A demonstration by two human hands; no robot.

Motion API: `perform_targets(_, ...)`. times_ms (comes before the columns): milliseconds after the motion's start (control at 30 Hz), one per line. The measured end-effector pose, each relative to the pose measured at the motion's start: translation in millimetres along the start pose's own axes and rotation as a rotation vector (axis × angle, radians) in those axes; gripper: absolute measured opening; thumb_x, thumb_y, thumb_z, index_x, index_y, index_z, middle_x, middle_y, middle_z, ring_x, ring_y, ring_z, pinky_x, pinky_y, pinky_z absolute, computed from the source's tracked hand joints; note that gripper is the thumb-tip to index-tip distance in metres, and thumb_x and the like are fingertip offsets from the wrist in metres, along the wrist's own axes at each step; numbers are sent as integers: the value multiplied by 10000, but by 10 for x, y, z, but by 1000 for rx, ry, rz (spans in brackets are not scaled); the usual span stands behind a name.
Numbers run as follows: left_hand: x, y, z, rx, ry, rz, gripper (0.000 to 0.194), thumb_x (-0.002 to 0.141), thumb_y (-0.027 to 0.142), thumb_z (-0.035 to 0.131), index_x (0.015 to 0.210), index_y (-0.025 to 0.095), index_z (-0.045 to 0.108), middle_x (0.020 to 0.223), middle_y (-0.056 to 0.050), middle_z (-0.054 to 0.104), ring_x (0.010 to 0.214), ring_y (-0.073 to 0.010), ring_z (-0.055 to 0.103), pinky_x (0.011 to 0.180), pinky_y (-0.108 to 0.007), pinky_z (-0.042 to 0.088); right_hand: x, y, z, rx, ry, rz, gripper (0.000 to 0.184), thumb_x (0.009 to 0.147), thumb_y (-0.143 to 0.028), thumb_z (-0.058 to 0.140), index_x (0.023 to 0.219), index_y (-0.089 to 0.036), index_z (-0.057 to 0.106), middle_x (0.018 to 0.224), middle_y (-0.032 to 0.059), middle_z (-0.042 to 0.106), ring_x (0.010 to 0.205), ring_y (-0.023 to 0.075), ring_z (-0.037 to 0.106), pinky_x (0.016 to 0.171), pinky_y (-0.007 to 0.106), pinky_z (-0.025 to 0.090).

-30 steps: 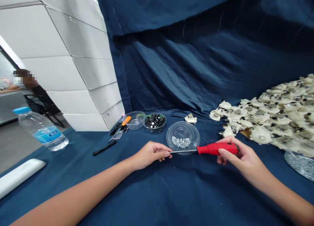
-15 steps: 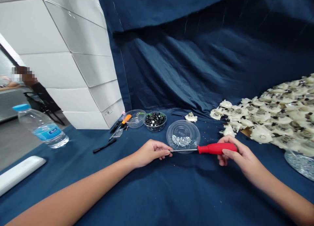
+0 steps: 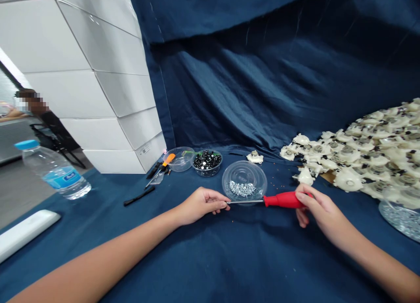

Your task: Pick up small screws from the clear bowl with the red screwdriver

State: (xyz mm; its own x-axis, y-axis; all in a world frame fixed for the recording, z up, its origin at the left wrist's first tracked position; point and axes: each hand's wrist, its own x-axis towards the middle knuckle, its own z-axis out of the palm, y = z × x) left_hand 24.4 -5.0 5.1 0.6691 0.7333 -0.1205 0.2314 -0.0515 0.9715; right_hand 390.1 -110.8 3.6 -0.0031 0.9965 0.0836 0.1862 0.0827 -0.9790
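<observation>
A screwdriver (image 3: 281, 199) with a red handle lies level above the blue cloth, its thin shaft pointing left. My right hand (image 3: 316, 202) is closed round the rear end of that handle. At the shaft's tip, my left hand (image 3: 210, 202) pinches thumb and forefinger together; what sits between them is too small and covered to make out. Just behind the shaft stands a clear round lid-like dish (image 3: 244, 174) with small silvery screws (image 3: 242, 188) in its front part.
Behind are a tub of black pieces (image 3: 206, 162), an orange-handled screwdriver (image 3: 168, 159) and one cream part (image 3: 254, 156). Many cream plastic parts (image 3: 349, 179) are heaped right, beside a clear container (image 3: 400, 220). White boxes (image 3: 108, 132) and a water bottle (image 3: 62, 174) stand left.
My right hand has shifted slightly right along the red handle, its fingers now placed differently at the end. My left hand stays at the screwdriver's tip.
</observation>
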Motion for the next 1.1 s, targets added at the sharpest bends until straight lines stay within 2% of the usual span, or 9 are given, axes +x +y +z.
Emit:
perform_targets(67, -1, 1, 0, 1, 3, -2, 438, 914, 507, 848, 1193, 170, 858, 1065, -112, 865, 810, -163, 710, 742, -277, 545, 19, 2, -13, -73, -7, 40, 536, 1099, -656, 519, 740, -259, 553, 479, -35, 533, 486, 194, 554, 607, 343, 488)
perform_targets(133, -1, 1, 0, -4, 5, -3, 443, 912, 506, 851, 1194, 164, 857, 1064, -115, 864, 809, -163, 711, 739, -276, 544, 28, -2, -11, -87, -21, 48, 567, 1094, -679, 513, 725, -252, 568, 494, -19, 553, 507, 200, 577, 625, 351, 502)
perform_targets(267, -4, 10, 3, -8, 2, -5, 443, 911, 494, 856, 1198, 157, 855, 1063, -117, 864, 805, -155, 708, 742, -268, 541, 0, -19, 27, 105, 3, 8, 322, 1042, -574, 656, 1034, -258, 594, 687, -12, 699, 607, 212, 641, 627, 337, 507)
perform_targets(333, -3, 11, 4, -4, 1, -7, 443, 909, 495, 857, 1194, 156, 856, 1053, -116, 863, 805, -156, 707, 741, -268, 539, -15, -24, 32, 144, 20, -21, 290, 1028, -526, 683, 1086, -269, 562, 716, -23, 709, 617, 207, 641, 640, 334, 508)
perform_targets(400, 0, 5, 4, -1, 0, -3, 447, 911, 501, 854, 1196, 156, 855, 1051, -116, 862, 810, -161, 711, 742, -270, 539, -16, -22, 15, 67, 5, -22, 315, 1056, -557, 648, 987, -261, 566, 655, -29, 677, 592, 196, 622, 648, 330, 499)
perform_targets(533, 4, -15, 2, -8, 0, -3, 461, 913, 514, 850, 1199, 152, 852, 1057, -121, 860, 813, -163, 712, 744, -272, 539, 10, -15, -28, -111, -33, 54, 543, 1093, -689, 507, 779, -250, 553, 487, -36, 541, 492, 184, 556, 609, 334, 479)
perform_targets(733, 7, -19, 3, -8, 4, -10, 468, 897, 529, 861, 1181, 157, 854, 1058, -117, 858, 815, -164, 711, 752, -275, 537, 4, -24, 1, 95, -10, -6, 360, 1033, -610, 644, 1051, -259, 567, 720, -17, 682, 623, 218, 644, 633, 345, 510)
perform_targets(933, 11, -22, 7, 8, 5, -8, 462, 904, 530, 849, 1183, 162, 853, 1050, -116, 857, 814, -171, 712, 762, -288, 541, 27, -14, -45, -107, -48, 44, 546, 1083, -704, 513, 782, -252, 572, 521, -16, 587, 541, 205, 588, 662, 363, 507)
perform_targets(1100, 13, -21, 10, 15, 9, -15, 471, 896, 534, 854, 1185, 162, 851, 1054, -115, 859, 820, -176, 721, 759, -289, 543, 10, -27, 0, 107, -16, 43, 368, 1054, -622, 632, 1030, -262, 562, 724, -19, 685, 632, 211, 651, 633, 335, 514)
